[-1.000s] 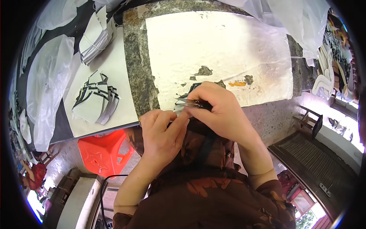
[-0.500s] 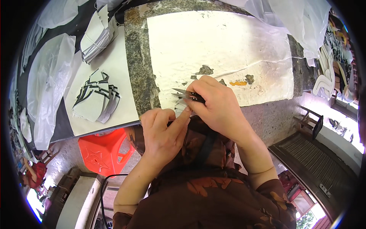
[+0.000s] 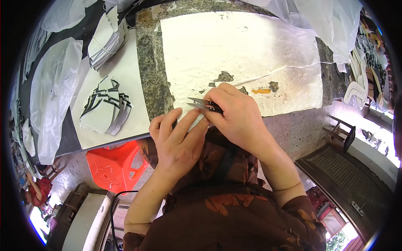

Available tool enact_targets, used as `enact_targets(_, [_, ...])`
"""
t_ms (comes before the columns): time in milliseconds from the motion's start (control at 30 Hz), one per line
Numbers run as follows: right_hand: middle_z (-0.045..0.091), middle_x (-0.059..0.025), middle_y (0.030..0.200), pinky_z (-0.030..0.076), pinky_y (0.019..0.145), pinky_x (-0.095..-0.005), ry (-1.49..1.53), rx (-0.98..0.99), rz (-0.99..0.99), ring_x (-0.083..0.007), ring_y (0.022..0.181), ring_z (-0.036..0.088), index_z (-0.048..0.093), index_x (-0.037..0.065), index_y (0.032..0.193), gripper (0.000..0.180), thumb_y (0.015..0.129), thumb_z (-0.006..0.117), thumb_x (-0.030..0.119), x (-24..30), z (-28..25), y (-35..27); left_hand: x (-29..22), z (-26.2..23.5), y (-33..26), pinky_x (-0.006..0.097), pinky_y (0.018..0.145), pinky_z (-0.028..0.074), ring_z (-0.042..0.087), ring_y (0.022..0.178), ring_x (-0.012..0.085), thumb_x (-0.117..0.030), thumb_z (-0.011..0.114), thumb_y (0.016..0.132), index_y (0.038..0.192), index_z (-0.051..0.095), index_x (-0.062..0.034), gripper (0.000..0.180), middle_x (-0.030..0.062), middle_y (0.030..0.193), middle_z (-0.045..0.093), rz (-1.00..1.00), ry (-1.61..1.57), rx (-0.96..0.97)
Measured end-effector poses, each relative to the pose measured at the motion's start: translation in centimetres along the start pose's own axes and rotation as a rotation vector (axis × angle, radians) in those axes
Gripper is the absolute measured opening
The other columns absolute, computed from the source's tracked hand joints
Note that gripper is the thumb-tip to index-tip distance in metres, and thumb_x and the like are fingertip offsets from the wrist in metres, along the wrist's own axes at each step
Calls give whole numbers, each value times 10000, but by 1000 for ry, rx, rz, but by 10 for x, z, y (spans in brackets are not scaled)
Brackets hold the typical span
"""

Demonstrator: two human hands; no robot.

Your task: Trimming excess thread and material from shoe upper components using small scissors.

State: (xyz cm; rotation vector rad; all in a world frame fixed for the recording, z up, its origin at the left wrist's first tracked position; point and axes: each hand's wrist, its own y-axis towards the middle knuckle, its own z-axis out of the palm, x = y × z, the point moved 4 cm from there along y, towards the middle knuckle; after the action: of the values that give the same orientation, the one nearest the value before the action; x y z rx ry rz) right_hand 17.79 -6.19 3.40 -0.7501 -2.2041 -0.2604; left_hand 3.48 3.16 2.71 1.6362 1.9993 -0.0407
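My right hand (image 3: 238, 111) is closed around a pair of black-handled thread snips (image 3: 200, 104). Their two pointed blades stick out to the left, slightly apart, over the white sheet's lower left. Just below the blades, my left hand (image 3: 178, 136) holds a small whitish piece (image 3: 197, 121) at the table's near edge. Its fingers are fanned, and the piece shows between two of them; most of it is covered. The fingertips of both hands nearly meet there. To the left lies a fanned stack of pale pieces with black edging (image 3: 104, 108).
A worn white sheet (image 3: 234, 46) covers the mottled board (image 3: 151, 71). A tied bundle of pale pieces (image 3: 104, 42) sits at the far left, beside a clear plastic bag (image 3: 56, 92). More plastic (image 3: 322, 25) hangs at the far right. A red stool (image 3: 111, 167) stands below the table's left.
My left hand's fingers have spread and shifted slightly up and left over the small piece. The snips in my right hand have moved a little left.
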Motion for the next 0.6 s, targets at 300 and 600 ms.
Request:
enact_targets(300, [650, -130, 884, 513, 711, -384, 42, -25, 46, -320, 817, 648, 657, 27, 956, 113, 893, 713, 102, -3, -11, 3, 2, 4, -3, 470, 1009, 390, 581, 1184, 277, -146, 791, 814, 1135, 779, -185, 324, 5, 1287, 688, 9, 12, -6])
enact_targets(600, [642, -125, 841, 492, 669, -386, 40, -23, 89, -312, 770, 634, 628, 26, 909, 123, 879, 705, 118, -8, -13, 5, 1, 5, 0, 466, 997, 397, 579, 1161, 269, -149, 789, 810, 1126, 777, -201, 321, -10, 1257, 685, -11, 9, 2])
